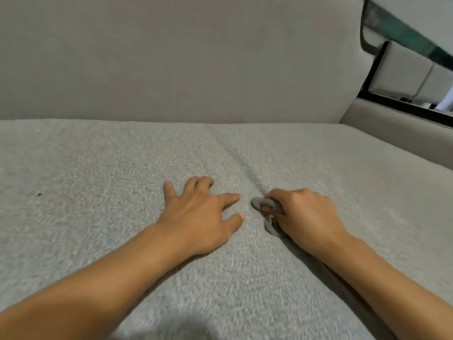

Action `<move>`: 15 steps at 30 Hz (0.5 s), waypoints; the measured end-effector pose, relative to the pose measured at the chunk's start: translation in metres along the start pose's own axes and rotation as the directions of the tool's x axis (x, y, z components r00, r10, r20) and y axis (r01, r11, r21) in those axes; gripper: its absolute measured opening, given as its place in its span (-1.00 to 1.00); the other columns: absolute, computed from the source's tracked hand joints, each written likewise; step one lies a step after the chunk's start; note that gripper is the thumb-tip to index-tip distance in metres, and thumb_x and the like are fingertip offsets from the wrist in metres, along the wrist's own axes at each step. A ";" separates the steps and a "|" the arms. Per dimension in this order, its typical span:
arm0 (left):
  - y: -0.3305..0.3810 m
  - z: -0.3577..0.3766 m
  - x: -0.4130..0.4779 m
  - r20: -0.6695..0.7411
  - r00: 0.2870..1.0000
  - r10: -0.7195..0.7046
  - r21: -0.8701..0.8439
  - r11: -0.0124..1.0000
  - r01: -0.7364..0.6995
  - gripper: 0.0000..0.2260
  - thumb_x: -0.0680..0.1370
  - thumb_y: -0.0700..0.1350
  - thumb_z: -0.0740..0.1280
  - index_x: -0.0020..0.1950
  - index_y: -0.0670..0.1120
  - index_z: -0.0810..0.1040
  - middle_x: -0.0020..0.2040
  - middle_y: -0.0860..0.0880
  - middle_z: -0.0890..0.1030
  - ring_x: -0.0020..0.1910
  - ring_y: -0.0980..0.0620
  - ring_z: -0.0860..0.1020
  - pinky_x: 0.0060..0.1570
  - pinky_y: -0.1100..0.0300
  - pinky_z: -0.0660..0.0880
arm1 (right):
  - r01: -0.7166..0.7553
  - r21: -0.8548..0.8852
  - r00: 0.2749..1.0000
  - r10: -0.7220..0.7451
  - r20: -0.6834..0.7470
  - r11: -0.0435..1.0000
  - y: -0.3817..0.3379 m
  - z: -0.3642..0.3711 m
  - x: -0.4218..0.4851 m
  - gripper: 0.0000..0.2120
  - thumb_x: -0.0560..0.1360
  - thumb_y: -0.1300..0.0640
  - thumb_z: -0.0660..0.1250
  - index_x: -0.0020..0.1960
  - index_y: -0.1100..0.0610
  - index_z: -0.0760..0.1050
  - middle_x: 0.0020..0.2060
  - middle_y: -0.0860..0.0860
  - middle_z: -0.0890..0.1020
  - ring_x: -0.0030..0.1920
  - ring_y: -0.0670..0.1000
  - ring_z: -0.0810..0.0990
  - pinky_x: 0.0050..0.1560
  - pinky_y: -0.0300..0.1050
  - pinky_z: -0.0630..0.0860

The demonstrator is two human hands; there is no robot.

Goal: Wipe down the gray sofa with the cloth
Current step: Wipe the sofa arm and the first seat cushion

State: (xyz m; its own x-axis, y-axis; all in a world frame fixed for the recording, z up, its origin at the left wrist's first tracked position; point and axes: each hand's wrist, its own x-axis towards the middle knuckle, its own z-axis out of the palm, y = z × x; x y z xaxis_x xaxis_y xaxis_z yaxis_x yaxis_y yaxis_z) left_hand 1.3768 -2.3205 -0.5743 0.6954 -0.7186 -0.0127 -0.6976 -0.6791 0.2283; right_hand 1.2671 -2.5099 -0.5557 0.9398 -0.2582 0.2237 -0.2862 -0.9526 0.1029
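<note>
Cloth (266, 206) bunched under right hand (304, 214) fingers, on sofa (122, 168) seam

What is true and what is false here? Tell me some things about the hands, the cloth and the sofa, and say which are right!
1. The right hand holds the cloth. True.
2. The left hand holds a cloth too. False: it rests on the seat, holding nothing.
3. The cloth is bright red. False: it is gray.
4. Both hands are on the seat, not on the backrest. True.
5. The cloth is close to the seam that runs across the seat. True.
</note>
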 end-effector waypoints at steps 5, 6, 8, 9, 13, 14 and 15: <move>-0.008 -0.004 0.023 0.002 0.998 -0.056 0.014 0.998 0.056 -0.46 0.59 0.43 0.01 0.58 0.42 0.11 0.65 -0.02 0.04 0.64 -0.07 -0.07 0.50 -0.45 -0.18 | -0.001 0.051 1.000 0.002 -0.003 0.999 -0.011 0.020 0.085 -0.72 0.54 -0.12 0.34 0.19 -0.03 0.52 -0.02 0.06 0.67 -0.02 0.18 0.63 -0.18 -0.04 0.42; -0.010 -0.004 0.027 0.003 0.998 -0.058 0.018 0.998 0.058 -0.46 0.59 0.43 0.01 0.58 0.41 0.10 0.65 -0.02 0.04 0.64 -0.07 -0.08 0.50 -0.45 -0.17 | 0.023 0.077 1.000 -0.023 0.003 0.997 -0.008 0.020 0.082 -0.73 0.54 -0.13 0.33 0.18 -0.04 0.53 -0.03 0.04 0.68 -0.03 0.16 0.64 -0.17 -0.04 0.45; -0.011 -0.005 0.039 -0.001 0.998 -0.060 0.020 0.998 0.060 -0.46 0.60 0.42 0.01 0.58 0.40 0.09 0.65 -0.02 0.03 0.64 -0.05 -0.09 0.50 -0.45 -0.16 | 0.100 0.146 0.994 -0.104 0.021 0.984 0.003 0.016 0.065 -0.75 0.56 -0.18 0.29 0.12 -0.07 0.54 -0.10 -0.06 0.68 -0.09 0.07 0.65 -0.18 -0.04 0.49; -0.012 -0.004 0.045 -0.005 0.998 -0.065 0.015 0.998 0.065 -0.46 0.60 0.42 0.00 0.58 0.40 0.09 0.65 -0.01 0.03 0.64 -0.05 -0.09 0.50 -0.45 -0.15 | 0.126 0.188 0.990 -0.137 0.045 0.974 0.008 0.012 0.054 -0.77 0.57 -0.19 0.27 0.10 -0.08 0.54 -0.15 -0.11 0.67 -0.13 0.01 0.64 -0.18 -0.05 0.50; -0.008 0.004 0.060 -0.024 0.996 -0.090 0.021 0.996 0.091 -0.48 0.61 0.42 -0.02 0.57 0.40 0.08 0.60 -0.03 0.03 0.63 -0.06 -0.10 0.47 -0.49 -0.17 | 0.171 0.250 0.978 -0.195 0.077 0.953 0.018 0.012 0.067 -0.83 0.60 -0.17 0.24 0.08 -0.14 0.53 -0.22 -0.17 0.64 -0.20 -0.09 0.60 -0.23 -0.13 0.49; -0.007 0.006 0.061 -0.032 0.995 -0.096 0.033 0.995 0.097 -0.48 0.61 0.42 -0.03 0.57 0.40 0.08 0.59 -0.03 0.03 0.63 -0.05 -0.10 0.47 -0.49 -0.18 | 0.172 0.227 0.982 -0.186 0.042 0.959 0.016 0.017 0.080 -0.83 0.61 -0.16 0.24 0.10 -0.13 0.53 -0.18 -0.15 0.66 -0.17 -0.07 0.62 -0.21 -0.10 0.50; -0.007 0.008 0.061 -0.037 0.994 -0.102 0.043 0.994 0.104 -0.47 0.60 0.42 -0.03 0.57 0.39 0.07 0.59 -0.03 0.02 0.63 -0.05 -0.10 0.47 -0.48 -0.18 | 0.160 0.204 0.986 -0.165 0.007 0.966 0.012 0.023 0.094 -0.83 0.61 -0.13 0.24 0.12 -0.13 0.54 -0.14 -0.12 0.67 -0.13 -0.01 0.64 -0.20 -0.06 0.51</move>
State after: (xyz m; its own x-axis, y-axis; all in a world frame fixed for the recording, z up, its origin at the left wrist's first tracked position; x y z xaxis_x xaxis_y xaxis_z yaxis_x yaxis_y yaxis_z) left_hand 1.4225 -2.3611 -0.5844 0.7689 -0.6394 0.0001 -0.6286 -0.7558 0.1834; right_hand 1.3565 -2.5494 -0.5556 0.9756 -0.0984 0.1964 -0.0876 -0.9942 -0.0630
